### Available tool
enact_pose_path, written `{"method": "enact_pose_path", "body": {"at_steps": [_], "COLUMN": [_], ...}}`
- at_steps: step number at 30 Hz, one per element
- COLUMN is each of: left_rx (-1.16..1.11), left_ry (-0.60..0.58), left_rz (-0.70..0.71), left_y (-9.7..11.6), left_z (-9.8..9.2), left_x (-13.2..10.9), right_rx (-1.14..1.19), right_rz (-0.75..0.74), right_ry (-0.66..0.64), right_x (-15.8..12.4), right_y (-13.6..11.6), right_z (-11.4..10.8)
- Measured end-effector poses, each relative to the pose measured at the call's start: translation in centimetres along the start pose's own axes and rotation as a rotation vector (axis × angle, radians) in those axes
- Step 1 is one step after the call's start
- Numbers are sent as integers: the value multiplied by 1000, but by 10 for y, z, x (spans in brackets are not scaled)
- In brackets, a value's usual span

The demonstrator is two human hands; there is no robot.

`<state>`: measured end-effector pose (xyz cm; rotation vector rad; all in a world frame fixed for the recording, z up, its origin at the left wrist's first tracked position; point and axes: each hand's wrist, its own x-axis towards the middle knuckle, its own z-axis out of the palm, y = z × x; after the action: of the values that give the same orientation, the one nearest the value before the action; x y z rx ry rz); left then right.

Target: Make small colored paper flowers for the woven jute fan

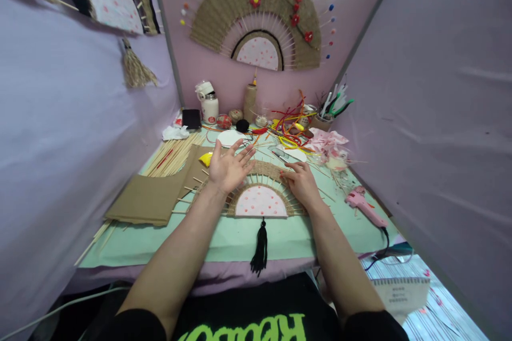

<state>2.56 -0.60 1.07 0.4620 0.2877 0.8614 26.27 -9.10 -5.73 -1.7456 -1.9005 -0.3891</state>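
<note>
A half-round fan (262, 201) of thin sticks and woven twine lies on the table before me, its white centre dotted with pink. From its lower edge hangs a black tassel (260, 248). My left hand (229, 168) is above the fan's left side, palm turned up, fingers spread, holding nothing. On the fan's right side, my right hand (302, 184) rests with fingers stretched toward the twine band (268, 170), seemingly touching it. Its thumb is partly hidden. A utility knife (280, 156) lies just beyond my right fingertips.
Cardboard (146, 200) and a bundle of thin sticks (172, 154) lie at left. A pink glue gun (366, 206) is at right. Pipe cleaners (294, 125), a white bottle (209, 106) and a cup of tools (321, 121) stand behind. A flowered fan (220, 21) hangs on the back wall.
</note>
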Motion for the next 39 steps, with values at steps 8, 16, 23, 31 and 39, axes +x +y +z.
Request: {"method": "enact_pose_path", "body": {"at_steps": [8,16,23,31,39], "left_rx": [6,10,4,86,700], "left_ry": [-3,-3,23,53,333], "left_rz": [4,-3,0,31,352], "left_y": [0,1,1,3,-1], "left_z": [-1,-3,-2,3,-3], "left_x": [1,3,3,0,8], "right_rx": [8,28,13,-1,-1], "right_rz": [-13,48,31,49,110], "right_ry": [-17,49,-3,-10,5], "right_x": [0,-1,-1,0,-2], "right_y": [2,0,2,-3,-1], "right_z": [4,-4,2,-2,-2]}}
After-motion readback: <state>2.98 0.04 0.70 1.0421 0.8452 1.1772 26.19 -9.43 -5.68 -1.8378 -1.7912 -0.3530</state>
